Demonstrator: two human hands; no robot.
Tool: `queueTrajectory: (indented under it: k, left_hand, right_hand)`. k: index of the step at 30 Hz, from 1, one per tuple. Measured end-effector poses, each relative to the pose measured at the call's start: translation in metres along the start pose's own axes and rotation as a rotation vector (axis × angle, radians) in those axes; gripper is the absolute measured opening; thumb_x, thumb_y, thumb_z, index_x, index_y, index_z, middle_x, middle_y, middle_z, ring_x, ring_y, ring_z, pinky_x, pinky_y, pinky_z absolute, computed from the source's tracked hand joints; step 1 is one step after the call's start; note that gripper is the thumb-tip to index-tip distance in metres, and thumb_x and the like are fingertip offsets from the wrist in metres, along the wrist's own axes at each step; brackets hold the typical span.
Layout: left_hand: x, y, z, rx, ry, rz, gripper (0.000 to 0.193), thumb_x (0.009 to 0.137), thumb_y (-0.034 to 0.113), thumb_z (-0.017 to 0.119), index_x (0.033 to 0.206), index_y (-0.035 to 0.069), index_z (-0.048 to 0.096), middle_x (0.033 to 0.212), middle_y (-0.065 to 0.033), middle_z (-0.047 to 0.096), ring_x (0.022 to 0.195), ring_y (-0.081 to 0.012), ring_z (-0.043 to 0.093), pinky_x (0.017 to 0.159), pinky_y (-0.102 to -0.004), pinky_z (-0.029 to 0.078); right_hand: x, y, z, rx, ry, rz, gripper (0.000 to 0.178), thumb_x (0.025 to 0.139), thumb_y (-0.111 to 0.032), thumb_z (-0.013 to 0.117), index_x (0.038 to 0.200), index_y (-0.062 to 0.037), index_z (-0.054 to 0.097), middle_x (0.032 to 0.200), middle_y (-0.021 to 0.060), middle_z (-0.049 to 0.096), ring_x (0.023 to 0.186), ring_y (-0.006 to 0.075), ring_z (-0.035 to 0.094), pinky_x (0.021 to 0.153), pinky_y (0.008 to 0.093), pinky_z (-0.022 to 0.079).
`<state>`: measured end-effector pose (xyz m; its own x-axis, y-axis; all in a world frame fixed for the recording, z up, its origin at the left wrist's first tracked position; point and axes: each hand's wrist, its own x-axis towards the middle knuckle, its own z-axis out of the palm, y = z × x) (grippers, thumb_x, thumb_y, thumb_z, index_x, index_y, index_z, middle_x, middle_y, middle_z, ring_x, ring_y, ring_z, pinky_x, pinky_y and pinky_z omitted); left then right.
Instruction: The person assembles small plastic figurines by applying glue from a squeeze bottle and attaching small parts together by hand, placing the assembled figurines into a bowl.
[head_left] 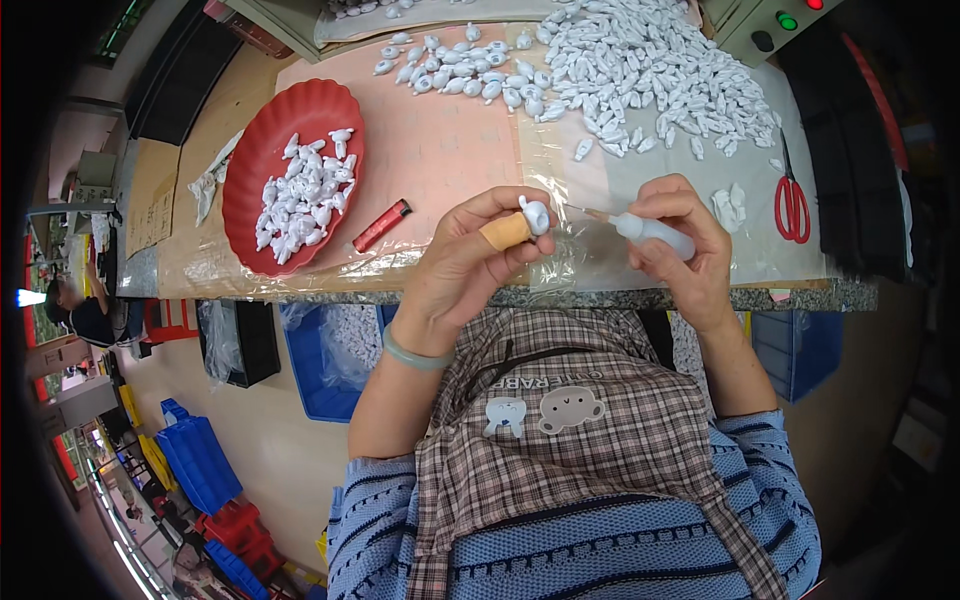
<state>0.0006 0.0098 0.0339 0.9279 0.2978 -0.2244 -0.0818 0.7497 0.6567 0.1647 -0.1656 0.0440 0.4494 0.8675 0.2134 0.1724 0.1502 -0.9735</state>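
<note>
Over the table's near edge, my left hand (468,255) pinches a small white figurine part (536,216) between thumb and fingers; a tan finger cover or bandage (506,232) wraps the thumb. My right hand (690,240) grips a translucent white squeeze bottle (655,236) with a thin needle tip. The tip points left toward the white part and a small gap separates them. Many loose white parts (650,75) are heaped at the far right of the table, with rounder white pieces (465,72) at the far middle.
A red scalloped bowl (243,215) holding white pieces stands at the left. Beside it lies a red lighter (382,226). Red-handled scissors (792,212) lie at the right, near a few white pieces (730,207). Blue bins (322,365) stand below the granite table edge (600,298).
</note>
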Motion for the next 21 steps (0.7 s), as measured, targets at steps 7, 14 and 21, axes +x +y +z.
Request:
queueTrajectory:
  k: [7, 14, 21]
  left_hand:
    - [-0.005, -0.008, 0.003, -0.031, -0.021, -0.016, 0.036, 0.087, 0.013, 0.060, 0.117, -0.006, 0.055, 0.100, -0.0140, 0.060, 0.082, -0.0153, 0.059, 0.070, -0.0211, 0.051]
    - [-0.006, -0.010, 0.003, -0.023, -0.012, -0.035, 0.034, 0.086, 0.012, 0.060, 0.114, -0.007, 0.057, 0.098, -0.0133, 0.061, 0.079, -0.0157, 0.060, 0.070, -0.0224, 0.051]
    - [-0.006, -0.012, 0.000, -0.022, -0.017, -0.033, 0.033, 0.086, 0.011, 0.060, 0.114, -0.008, 0.057, 0.098, -0.0131, 0.061, 0.081, -0.0164, 0.060, 0.071, -0.0240, 0.052]
  right_hand:
    - [-0.002, -0.013, 0.007, 0.123, 0.193, -0.083, 0.040, 0.083, -0.005, 0.068, 0.117, 0.0025, 0.049, 0.096, 0.0124, 0.061, 0.074, 0.0111, 0.060, 0.063, 0.0219, 0.051]
    - [-0.004, -0.016, 0.007, -0.162, 0.204, -0.206, 0.050, 0.091, -0.030, 0.060, 0.125, 0.0037, 0.045, 0.091, 0.0155, 0.063, 0.059, 0.0096, 0.055, 0.052, 0.0191, 0.043]
    - [-0.005, -0.016, 0.006, -0.291, 0.171, -0.257, 0.050, 0.092, -0.028, 0.058, 0.126, 0.0051, 0.045, 0.090, 0.0155, 0.063, 0.059, 0.0092, 0.055, 0.052, 0.0193, 0.043]
